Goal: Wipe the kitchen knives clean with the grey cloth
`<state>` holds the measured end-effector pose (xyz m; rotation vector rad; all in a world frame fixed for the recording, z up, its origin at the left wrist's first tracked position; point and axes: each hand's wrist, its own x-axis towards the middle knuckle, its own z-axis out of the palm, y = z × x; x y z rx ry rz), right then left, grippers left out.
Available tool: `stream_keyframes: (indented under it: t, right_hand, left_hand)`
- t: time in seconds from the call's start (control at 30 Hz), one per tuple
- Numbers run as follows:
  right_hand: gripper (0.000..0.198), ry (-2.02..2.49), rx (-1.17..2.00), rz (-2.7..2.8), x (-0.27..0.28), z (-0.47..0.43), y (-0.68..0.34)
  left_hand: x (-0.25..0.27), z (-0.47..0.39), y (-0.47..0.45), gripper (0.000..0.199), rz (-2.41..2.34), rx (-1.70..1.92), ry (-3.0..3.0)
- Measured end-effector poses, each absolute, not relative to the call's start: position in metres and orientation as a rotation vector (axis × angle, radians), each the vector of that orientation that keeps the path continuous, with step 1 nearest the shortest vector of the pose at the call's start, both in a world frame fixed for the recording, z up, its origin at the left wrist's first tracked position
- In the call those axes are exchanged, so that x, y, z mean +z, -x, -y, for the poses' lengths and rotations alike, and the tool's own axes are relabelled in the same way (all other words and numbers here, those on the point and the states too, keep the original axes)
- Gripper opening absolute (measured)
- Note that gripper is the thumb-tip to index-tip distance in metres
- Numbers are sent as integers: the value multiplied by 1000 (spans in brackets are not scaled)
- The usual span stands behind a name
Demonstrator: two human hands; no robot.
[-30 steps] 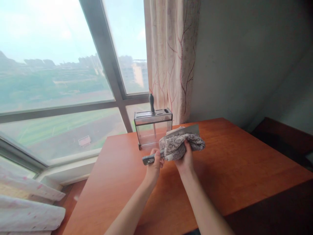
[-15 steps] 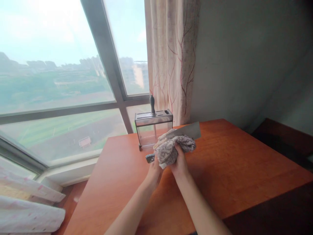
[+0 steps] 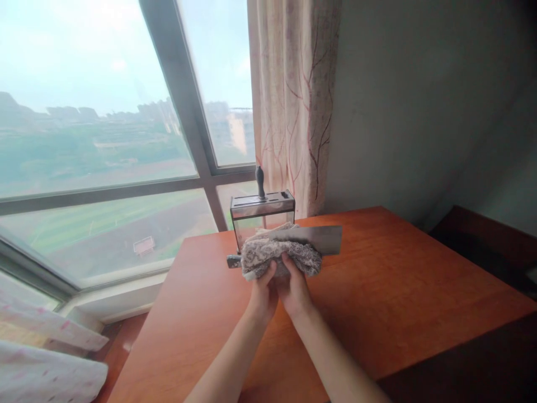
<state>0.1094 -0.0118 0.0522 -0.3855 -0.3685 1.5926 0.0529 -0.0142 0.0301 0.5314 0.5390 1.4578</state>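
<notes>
A cleaver [image 3: 327,239] with a broad grey blade lies level across a fluffy grey-and-white cloth [image 3: 281,257], its dark handle end [image 3: 234,261] poking out on the left. The cloth is folded around the middle of the cleaver. My left hand [image 3: 265,285] is closed on the cloth's lower left, thumb on top. Beside it, my right hand [image 3: 293,282] grips the cloth's lower middle, its thumb pressed against the front. Most fingers of both hands are hidden under the cloth. Behind stands a knife block [image 3: 263,206] with clear sides and a metal top.
A dark-handled tool [image 3: 260,182] stands upright in the block's top. The brown wooden table [image 3: 377,291] spreads below the hands. Large windows [image 3: 96,140] and a patterned curtain [image 3: 293,101] are beyond it, and a grey wall [image 3: 419,112] is at the right.
The cleaver has turned from tilted up at the right to nearly level, and its handle end has moved left. The cloth now lies wider, and both thumbs sit close together on it.
</notes>
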Motion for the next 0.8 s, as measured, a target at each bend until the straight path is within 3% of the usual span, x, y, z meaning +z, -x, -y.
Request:
stream_keyframes:
  t: [0.2,0.43,0.67,0.8]
  right_hand:
    - [36,417,1538,560,49,23,-121]
    - [34,613,1455,890,35,22,-157]
    - [27,758,1355,1076,29,17,-170]
    - [31,812,1294,1262,26,26,-160]
  left_hand:
    - [54,5,-30,27,-437,1540,-398]
    - [75,-4,-6,23,-483,1643,-219]
    - [63,-3,9,20,-518,1620,-187]
    - [56,0,4,29,-470,1551,-232]
